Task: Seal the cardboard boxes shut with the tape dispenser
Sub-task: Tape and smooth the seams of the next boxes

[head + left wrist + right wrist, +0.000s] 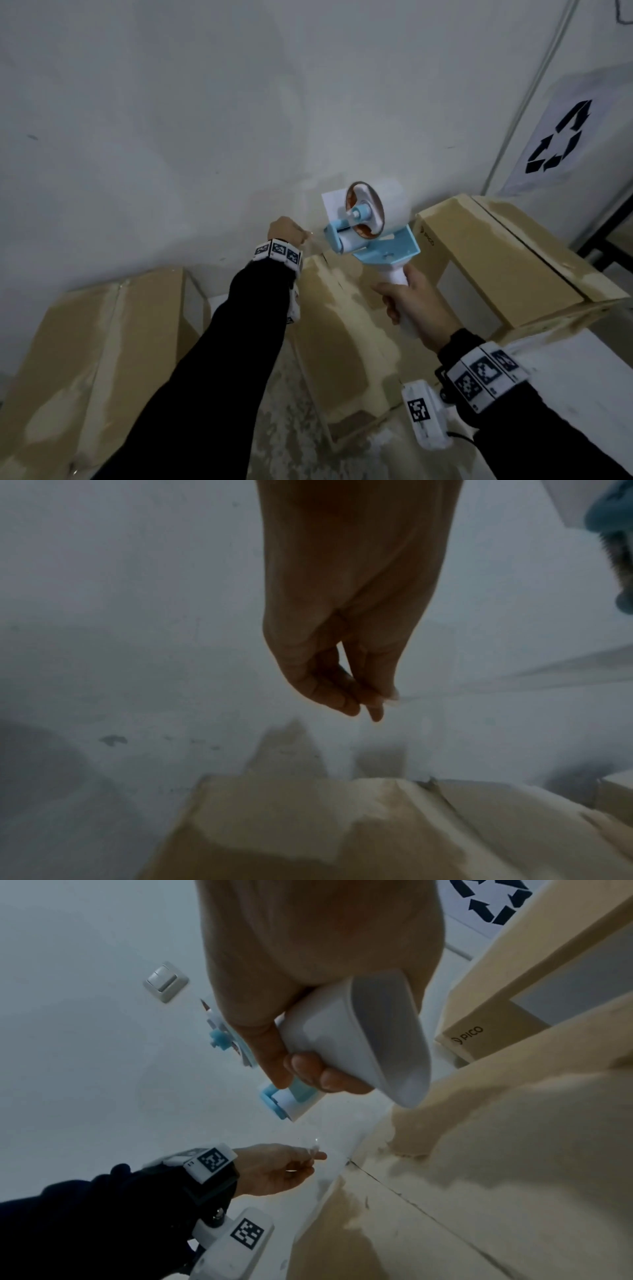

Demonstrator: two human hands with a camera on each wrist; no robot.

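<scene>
A white and light-blue tape dispenser [368,226] with a roll of clear tape hangs in the air above the middle cardboard box [346,329]. My right hand [411,298] grips its white handle [359,1039]. My left hand [286,231] is to the left of the dispenser's mouth and pinches the free end of the clear tape [394,696] between thumb and fingertips [308,1153]. A short strip of tape [534,669] stretches from that pinch to the dispenser. The middle box's flaps are closed, with a seam [411,1202] down the top.
A second cardboard box [92,349] lies at the left and a third, marked PICO [507,253], at the right. All stand against a white wall [205,120] bearing a light switch [165,981]. A recycling sign [561,137] hangs at the far right.
</scene>
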